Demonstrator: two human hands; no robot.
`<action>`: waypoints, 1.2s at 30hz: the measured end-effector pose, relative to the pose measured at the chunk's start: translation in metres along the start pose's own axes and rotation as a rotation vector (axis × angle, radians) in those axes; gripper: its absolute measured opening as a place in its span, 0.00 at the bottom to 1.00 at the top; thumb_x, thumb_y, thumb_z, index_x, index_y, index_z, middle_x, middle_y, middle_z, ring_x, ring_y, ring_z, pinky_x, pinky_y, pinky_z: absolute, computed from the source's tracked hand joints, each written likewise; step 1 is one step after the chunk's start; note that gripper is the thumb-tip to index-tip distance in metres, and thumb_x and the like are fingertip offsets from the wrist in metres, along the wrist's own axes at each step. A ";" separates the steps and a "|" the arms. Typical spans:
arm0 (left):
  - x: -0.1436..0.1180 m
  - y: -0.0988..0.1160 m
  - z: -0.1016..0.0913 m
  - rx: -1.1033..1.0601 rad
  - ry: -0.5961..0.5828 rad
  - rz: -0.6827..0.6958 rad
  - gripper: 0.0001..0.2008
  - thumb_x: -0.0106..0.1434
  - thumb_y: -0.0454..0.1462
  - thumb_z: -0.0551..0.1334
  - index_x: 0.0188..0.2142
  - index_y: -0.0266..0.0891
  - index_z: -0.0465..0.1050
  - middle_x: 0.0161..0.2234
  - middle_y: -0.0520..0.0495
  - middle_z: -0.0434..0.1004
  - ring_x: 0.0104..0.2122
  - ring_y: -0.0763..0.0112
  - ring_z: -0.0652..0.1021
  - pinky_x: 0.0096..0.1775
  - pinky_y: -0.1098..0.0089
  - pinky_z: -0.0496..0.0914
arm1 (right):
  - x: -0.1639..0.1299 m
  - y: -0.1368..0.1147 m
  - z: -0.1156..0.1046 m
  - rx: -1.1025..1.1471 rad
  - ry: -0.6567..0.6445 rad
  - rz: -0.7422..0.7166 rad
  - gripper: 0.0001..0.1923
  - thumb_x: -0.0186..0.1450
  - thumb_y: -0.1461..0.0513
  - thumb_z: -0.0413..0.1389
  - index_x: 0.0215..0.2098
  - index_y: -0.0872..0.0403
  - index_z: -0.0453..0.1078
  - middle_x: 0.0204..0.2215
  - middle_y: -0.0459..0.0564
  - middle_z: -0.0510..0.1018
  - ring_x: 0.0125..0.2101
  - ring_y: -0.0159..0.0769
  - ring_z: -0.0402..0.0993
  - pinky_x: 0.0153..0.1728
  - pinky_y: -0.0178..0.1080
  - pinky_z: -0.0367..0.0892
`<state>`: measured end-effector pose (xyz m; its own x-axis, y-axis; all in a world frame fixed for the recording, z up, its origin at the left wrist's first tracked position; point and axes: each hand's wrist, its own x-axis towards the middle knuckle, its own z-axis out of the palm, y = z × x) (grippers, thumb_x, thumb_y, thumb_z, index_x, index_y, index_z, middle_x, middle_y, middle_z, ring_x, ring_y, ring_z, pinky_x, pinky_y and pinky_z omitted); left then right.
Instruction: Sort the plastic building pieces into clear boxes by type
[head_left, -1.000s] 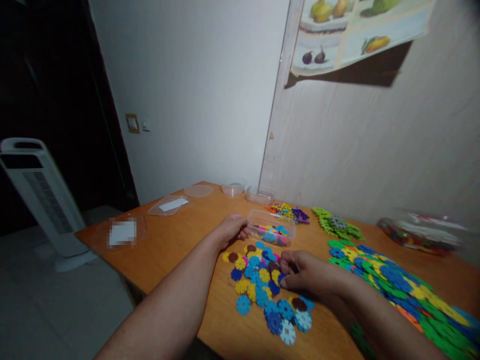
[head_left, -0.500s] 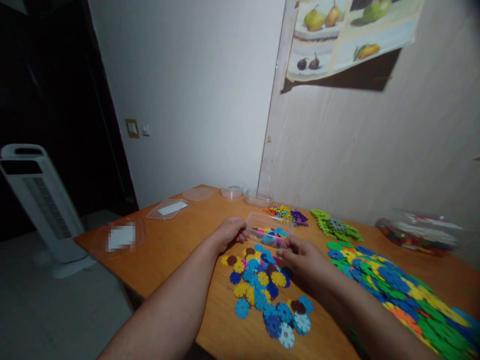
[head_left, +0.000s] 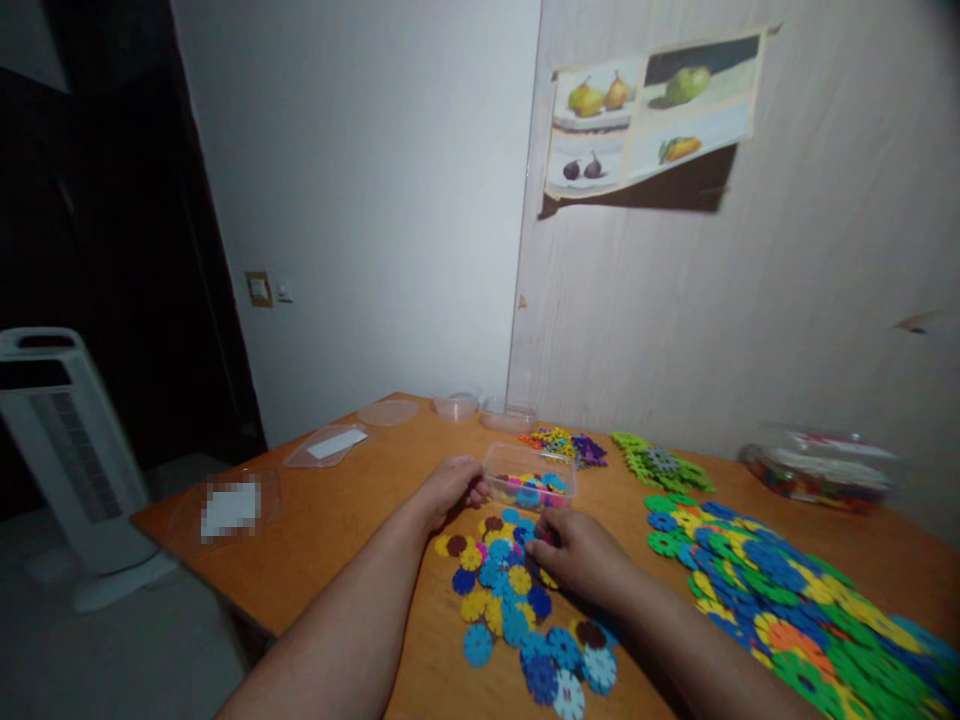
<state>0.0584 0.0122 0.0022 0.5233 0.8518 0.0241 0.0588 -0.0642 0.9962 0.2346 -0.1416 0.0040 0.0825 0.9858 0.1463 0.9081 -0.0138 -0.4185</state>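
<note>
Left hand (head_left: 452,487) grips the clear box (head_left: 529,478); right hand (head_left: 574,553) lies curled on loose discs (head_left: 510,590). A nudge could tip it, scattering pieces off the surface (head_left: 352,500).

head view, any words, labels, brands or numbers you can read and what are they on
No text can be read.
Fruit poster on the wall: pictures only, no lettering visible.
White label on the clear lid: too small to read.
Blurred patch on the nearer lid: unreadable.
Tower fan: no markings legible.
Clear box at the left hand: no label visible.
</note>
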 end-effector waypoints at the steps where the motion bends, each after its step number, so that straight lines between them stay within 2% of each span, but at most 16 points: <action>1: 0.000 0.000 0.000 -0.001 -0.001 0.000 0.06 0.55 0.36 0.55 0.25 0.36 0.67 0.23 0.48 0.74 0.18 0.79 0.71 0.22 0.77 0.64 | 0.000 0.000 0.001 0.003 0.001 0.005 0.09 0.60 0.56 0.56 0.28 0.53 0.68 0.24 0.46 0.75 0.26 0.32 0.67 0.25 0.33 0.49; 5: 0.001 -0.001 -0.001 -0.027 0.000 0.005 0.05 0.54 0.36 0.56 0.25 0.35 0.66 0.23 0.47 0.75 0.18 0.78 0.71 0.22 0.77 0.63 | 0.000 0.001 -0.001 0.001 0.053 -0.043 0.09 0.62 0.58 0.53 0.26 0.53 0.68 0.24 0.47 0.75 0.26 0.32 0.67 0.26 0.33 0.49; 9: 0.001 -0.002 -0.001 -0.029 0.001 0.008 0.06 0.54 0.36 0.56 0.24 0.35 0.67 0.22 0.47 0.74 0.17 0.79 0.70 0.21 0.77 0.62 | 0.001 0.003 -0.007 0.081 0.197 -0.076 0.13 0.65 0.58 0.49 0.25 0.53 0.66 0.23 0.47 0.73 0.26 0.32 0.67 0.26 0.34 0.52; 12: 0.000 -0.001 -0.001 -0.031 0.005 0.007 0.06 0.54 0.36 0.56 0.24 0.35 0.67 0.23 0.46 0.74 0.18 0.79 0.70 0.21 0.77 0.62 | 0.005 0.004 -0.013 0.392 0.295 0.001 0.14 0.65 0.54 0.48 0.26 0.53 0.65 0.20 0.46 0.71 0.23 0.33 0.66 0.25 0.34 0.56; 15: 0.001 -0.002 -0.001 -0.030 0.004 0.004 0.06 0.54 0.36 0.56 0.24 0.35 0.67 0.23 0.46 0.74 0.18 0.79 0.71 0.21 0.77 0.62 | 0.009 0.005 -0.022 0.810 0.387 0.095 0.14 0.64 0.52 0.49 0.40 0.53 0.65 0.22 0.45 0.72 0.22 0.34 0.69 0.24 0.35 0.61; 17: 0.002 -0.003 -0.002 -0.029 0.002 0.001 0.06 0.54 0.36 0.56 0.25 0.35 0.67 0.23 0.46 0.75 0.18 0.79 0.71 0.21 0.77 0.63 | 0.010 0.005 -0.029 0.888 0.439 0.106 0.16 0.62 0.54 0.52 0.45 0.53 0.62 0.24 0.45 0.73 0.23 0.33 0.70 0.24 0.34 0.63; 18: 0.002 -0.003 -0.002 -0.028 0.001 -0.001 0.06 0.54 0.36 0.57 0.25 0.35 0.67 0.23 0.46 0.75 0.18 0.79 0.71 0.21 0.77 0.63 | 0.009 0.005 -0.033 0.853 0.427 0.096 0.15 0.60 0.55 0.53 0.43 0.53 0.63 0.24 0.44 0.72 0.23 0.33 0.70 0.23 0.34 0.63; 20: 0.003 -0.003 -0.002 -0.025 -0.001 -0.001 0.06 0.54 0.36 0.57 0.25 0.35 0.67 0.23 0.46 0.75 0.18 0.78 0.71 0.21 0.77 0.62 | 0.004 0.007 -0.039 0.735 0.277 0.067 0.09 0.58 0.57 0.55 0.34 0.53 0.64 0.21 0.42 0.68 0.21 0.30 0.65 0.21 0.32 0.59; 22: 0.003 -0.004 -0.003 -0.017 -0.003 0.006 0.06 0.55 0.36 0.57 0.25 0.35 0.68 0.23 0.46 0.75 0.18 0.78 0.71 0.21 0.77 0.62 | -0.003 0.008 -0.042 0.652 0.004 0.042 0.08 0.57 0.58 0.56 0.28 0.53 0.62 0.19 0.40 0.65 0.20 0.28 0.61 0.19 0.31 0.55; 24: 0.003 -0.003 -0.003 -0.012 -0.002 0.015 0.07 0.55 0.36 0.56 0.25 0.34 0.68 0.23 0.46 0.75 0.18 0.79 0.71 0.21 0.77 0.62 | -0.009 0.010 -0.042 0.579 -0.260 0.031 0.10 0.55 0.58 0.58 0.28 0.53 0.62 0.20 0.39 0.65 0.20 0.27 0.59 0.19 0.30 0.53; 26: 0.002 -0.003 -0.002 -0.011 -0.005 0.017 0.07 0.55 0.36 0.56 0.25 0.34 0.68 0.23 0.46 0.75 0.18 0.79 0.71 0.21 0.77 0.62 | -0.014 0.012 -0.040 0.458 -0.396 0.013 0.13 0.52 0.59 0.62 0.30 0.53 0.63 0.21 0.39 0.66 0.22 0.27 0.59 0.19 0.30 0.52; 30: 0.001 -0.003 -0.001 -0.015 -0.021 0.015 0.07 0.55 0.36 0.55 0.24 0.35 0.67 0.22 0.45 0.75 0.18 0.78 0.71 0.21 0.77 0.63 | -0.013 0.019 -0.035 0.283 -0.417 -0.006 0.15 0.49 0.60 0.64 0.29 0.53 0.62 0.21 0.38 0.65 0.22 0.26 0.57 0.19 0.29 0.50; 33: 0.001 -0.003 -0.001 -0.021 -0.009 0.008 0.07 0.55 0.36 0.56 0.25 0.35 0.68 0.23 0.45 0.75 0.18 0.78 0.71 0.21 0.76 0.62 | -0.011 0.024 -0.031 0.333 -0.430 -0.008 0.14 0.51 0.59 0.63 0.28 0.53 0.61 0.20 0.38 0.64 0.21 0.25 0.56 0.19 0.29 0.50; 36: 0.002 -0.003 -0.002 -0.027 -0.002 0.003 0.06 0.55 0.36 0.56 0.25 0.35 0.67 0.23 0.46 0.75 0.18 0.78 0.71 0.21 0.77 0.62 | -0.010 0.024 -0.029 0.489 -0.455 0.018 0.13 0.53 0.59 0.62 0.26 0.53 0.60 0.17 0.37 0.62 0.18 0.24 0.54 0.17 0.29 0.49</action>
<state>0.0577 0.0151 -0.0005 0.5254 0.8505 0.0264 0.0344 -0.0523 0.9980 0.2677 -0.1565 0.0181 -0.1830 0.9599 -0.2125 0.6087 -0.0591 -0.7912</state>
